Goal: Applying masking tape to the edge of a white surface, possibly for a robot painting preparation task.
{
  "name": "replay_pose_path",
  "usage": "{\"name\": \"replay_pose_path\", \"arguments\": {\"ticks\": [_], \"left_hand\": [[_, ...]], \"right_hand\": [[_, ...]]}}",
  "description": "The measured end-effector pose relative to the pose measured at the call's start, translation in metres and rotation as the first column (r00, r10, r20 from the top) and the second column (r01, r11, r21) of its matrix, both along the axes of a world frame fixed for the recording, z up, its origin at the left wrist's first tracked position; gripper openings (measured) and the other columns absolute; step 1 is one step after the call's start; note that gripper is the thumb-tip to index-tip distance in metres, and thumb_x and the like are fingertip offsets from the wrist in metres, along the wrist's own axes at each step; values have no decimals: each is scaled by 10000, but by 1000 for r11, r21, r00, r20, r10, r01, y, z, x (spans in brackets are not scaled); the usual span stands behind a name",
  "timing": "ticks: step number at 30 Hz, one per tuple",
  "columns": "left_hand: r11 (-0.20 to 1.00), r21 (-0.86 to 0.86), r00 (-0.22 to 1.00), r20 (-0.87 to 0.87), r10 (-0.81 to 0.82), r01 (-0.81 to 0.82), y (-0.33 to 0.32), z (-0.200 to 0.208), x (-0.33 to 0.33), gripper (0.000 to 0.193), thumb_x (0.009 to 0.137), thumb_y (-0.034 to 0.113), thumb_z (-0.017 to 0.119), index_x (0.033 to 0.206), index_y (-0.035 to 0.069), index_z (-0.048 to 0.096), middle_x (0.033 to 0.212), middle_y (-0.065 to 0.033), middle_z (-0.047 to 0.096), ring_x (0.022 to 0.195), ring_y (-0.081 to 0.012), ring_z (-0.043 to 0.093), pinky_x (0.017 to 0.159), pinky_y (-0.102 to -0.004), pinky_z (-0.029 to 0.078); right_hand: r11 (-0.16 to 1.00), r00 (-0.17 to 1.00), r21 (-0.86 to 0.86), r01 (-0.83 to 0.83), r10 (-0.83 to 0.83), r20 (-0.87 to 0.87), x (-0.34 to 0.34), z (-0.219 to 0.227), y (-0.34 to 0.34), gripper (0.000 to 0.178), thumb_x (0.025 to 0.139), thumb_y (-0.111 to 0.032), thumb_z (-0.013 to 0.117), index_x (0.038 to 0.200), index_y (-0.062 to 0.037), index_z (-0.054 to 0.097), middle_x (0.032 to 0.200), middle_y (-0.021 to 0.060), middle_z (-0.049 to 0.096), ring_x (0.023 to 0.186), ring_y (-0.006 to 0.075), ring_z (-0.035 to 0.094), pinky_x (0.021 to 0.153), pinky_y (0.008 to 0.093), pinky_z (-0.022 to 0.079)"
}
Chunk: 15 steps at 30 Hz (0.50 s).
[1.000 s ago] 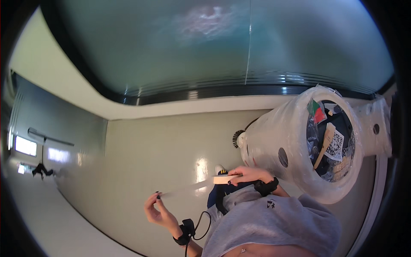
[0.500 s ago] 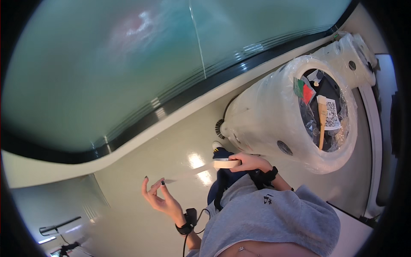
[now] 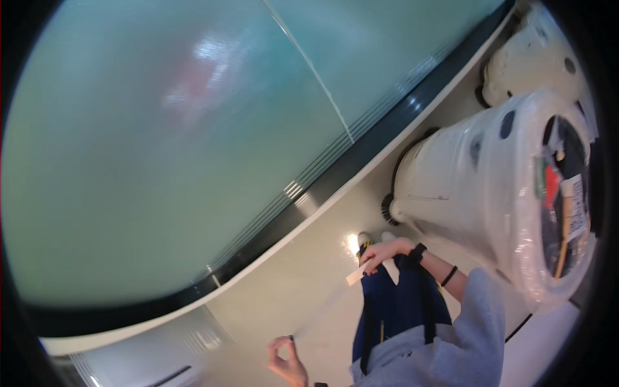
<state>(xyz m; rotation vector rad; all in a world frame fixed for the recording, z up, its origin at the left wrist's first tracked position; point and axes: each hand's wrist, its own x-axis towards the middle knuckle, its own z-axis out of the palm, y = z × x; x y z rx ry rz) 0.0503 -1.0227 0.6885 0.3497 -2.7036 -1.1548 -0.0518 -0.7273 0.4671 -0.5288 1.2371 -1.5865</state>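
In front of my legs, my right hand (image 3: 389, 251) grips a pale roll of tape (image 3: 358, 275), fingers bent round its edge. A thin, see-through strip (image 3: 319, 312) runs from the roll down toward my left hand (image 3: 288, 362). That hand is lower and to the left, thumb and fingertip pinched together at the strip's end. The strip is faint, so its exact edge at the fingers is hard to make out. Both hands are in the air above the pale floor.
To my right stands a big white cylinder (image 3: 464, 187) wrapped in clear plastic, with papers and a wooden stick in its top. A similar white unit (image 3: 535, 64) is beyond it. A glossy greenish panel (image 3: 161, 193) with a dark lower edge fills the left.
My view has swung, so the cylinder sits further right. My left hand's spread fingers have closed into a pinch. The tape roll is now tilted, still in my right hand.
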Motion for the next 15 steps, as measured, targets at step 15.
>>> {"name": "replay_pose_path", "arguments": {"ticks": [15], "left_hand": [[961,197,968,125,-219,192,-21,-437,-158,114,832,-25,610,844,26,508,838,-59,578,805,-145,572,808,-303,476]], "right_hand": [[818,997,572,64,-24,-78,-62,-373,-39,323,796,-299,511,855,-21,664,829,119,678,682,198,614,655,360,465]]}}
